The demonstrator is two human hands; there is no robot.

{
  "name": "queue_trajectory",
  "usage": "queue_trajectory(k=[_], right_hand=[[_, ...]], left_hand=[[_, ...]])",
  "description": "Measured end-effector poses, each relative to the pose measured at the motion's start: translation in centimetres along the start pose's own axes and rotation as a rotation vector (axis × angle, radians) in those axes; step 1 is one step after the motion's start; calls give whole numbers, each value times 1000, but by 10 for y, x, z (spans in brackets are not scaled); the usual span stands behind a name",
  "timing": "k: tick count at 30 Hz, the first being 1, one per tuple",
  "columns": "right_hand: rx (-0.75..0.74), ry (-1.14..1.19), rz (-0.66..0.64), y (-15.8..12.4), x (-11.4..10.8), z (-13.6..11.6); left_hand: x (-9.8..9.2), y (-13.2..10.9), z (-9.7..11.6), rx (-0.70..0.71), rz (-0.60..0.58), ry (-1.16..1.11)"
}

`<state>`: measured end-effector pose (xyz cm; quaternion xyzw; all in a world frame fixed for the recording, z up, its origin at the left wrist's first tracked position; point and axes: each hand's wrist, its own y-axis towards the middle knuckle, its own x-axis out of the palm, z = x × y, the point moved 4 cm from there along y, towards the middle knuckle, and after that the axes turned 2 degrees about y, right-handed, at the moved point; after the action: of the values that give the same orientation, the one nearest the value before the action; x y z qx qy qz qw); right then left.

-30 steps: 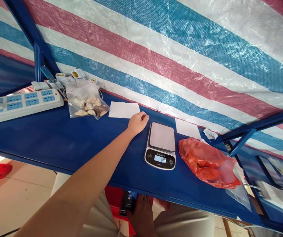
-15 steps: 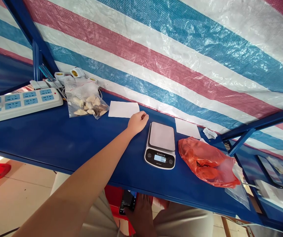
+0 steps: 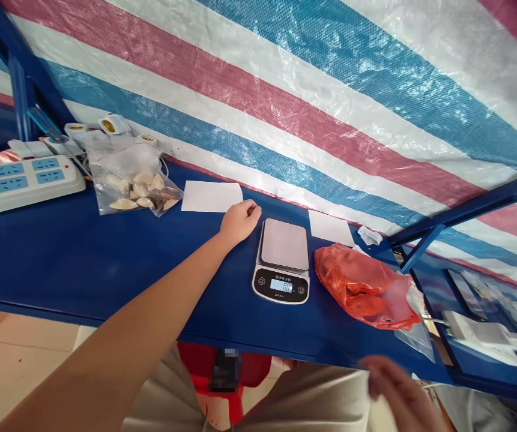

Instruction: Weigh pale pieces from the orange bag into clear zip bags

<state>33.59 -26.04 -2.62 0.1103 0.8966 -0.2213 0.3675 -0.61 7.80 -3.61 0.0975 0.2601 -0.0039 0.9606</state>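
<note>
On the far left of the blue bench [image 3: 24,264] lies a white power strip [image 3: 19,183] with blue sockets. Behind it, against the striped tarpaulin [image 3: 285,102], sit white lamp holders [image 3: 109,125]. Just right of those, a clear plastic bag [image 3: 123,174] holds pale crescent-shaped pieces, dumplings by the look of them, with a few darker ones among them. Next comes a sheet of white paper [image 3: 211,197], lying flat near the back of the bench.

My left hand [image 3: 240,221] rests on the bench just in front of that sheet, its fingers curled into a loose fist around nothing. It sits just beside the digital kitchen scale [image 3: 283,258], which stands on the bench with its display lit and showing zeros.

To the right of the scale lie a second sheet of white paper [image 3: 330,228] and a small crumpled white scrap [image 3: 370,235], with a crumpled red plastic bag [image 3: 361,288] nearer me. A clear plastic bag [image 3: 414,336] pokes out from under its right end. My right hand [image 3: 397,390] is blurred, low and below the bench's front edge, its fingers spread and apparently empty. Farther right, a white adapter [image 3: 474,329] lies on a lower blue surface.
</note>
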Motion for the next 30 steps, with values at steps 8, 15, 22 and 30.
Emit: queue_trajectory(k=[8, 15, 22, 30], right_hand=[[145, -446, 485, 93, -108, 21], [163, -410, 359, 100, -94, 43], [286, -808, 296, 125, -91, 13], [291, -797, 344, 114, -97, 12]], left_hand=[[0, 2, -1, 9, 4, 1], [0, 2, 1, -7, -8, 12], [1, 2, 1, 5, -11, 13], [0, 2, 0, -6, -9, -8]])
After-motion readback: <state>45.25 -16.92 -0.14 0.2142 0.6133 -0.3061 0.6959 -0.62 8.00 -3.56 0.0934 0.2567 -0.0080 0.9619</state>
